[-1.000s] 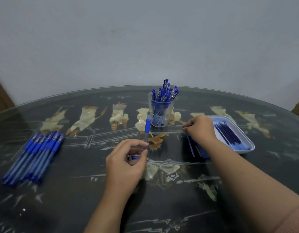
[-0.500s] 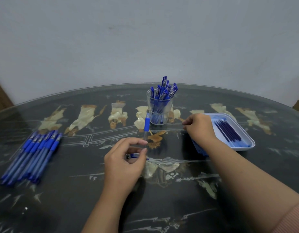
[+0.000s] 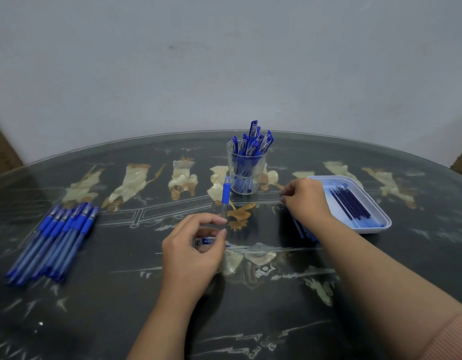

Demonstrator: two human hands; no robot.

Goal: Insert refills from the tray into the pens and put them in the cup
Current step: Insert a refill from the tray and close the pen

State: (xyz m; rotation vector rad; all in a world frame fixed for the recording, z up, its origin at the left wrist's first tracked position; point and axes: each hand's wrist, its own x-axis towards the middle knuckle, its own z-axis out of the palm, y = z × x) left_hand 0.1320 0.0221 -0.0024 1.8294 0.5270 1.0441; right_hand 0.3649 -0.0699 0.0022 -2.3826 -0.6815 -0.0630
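My left hand [image 3: 196, 245] pinches a clear pen barrel [image 3: 225, 197] with a blue grip and holds it upright at the table's middle. A small metal tip and a blue pen part [image 3: 206, 240] lie on the glass under that hand. My right hand [image 3: 305, 198] hovers with curled fingers at the left edge of the white tray [image 3: 380, 224]. Thin blue refills [image 3: 304, 229] stick out beneath its wrist. Several dark blue refills [image 3: 350, 203] lie in the tray. The clear cup [image 3: 246, 172] behind the barrel holds several blue pens.
A row of several blue pens [image 3: 56, 240] lies at the left of the dark glass table [image 3: 250, 320]. A pale wall stands close behind the table's far edge. Brown furniture shows at both far corners.
Both hands stay almost where they were. The right hand has shifted slightly left along the tray's edge. The left hand still holds the barrel upright.
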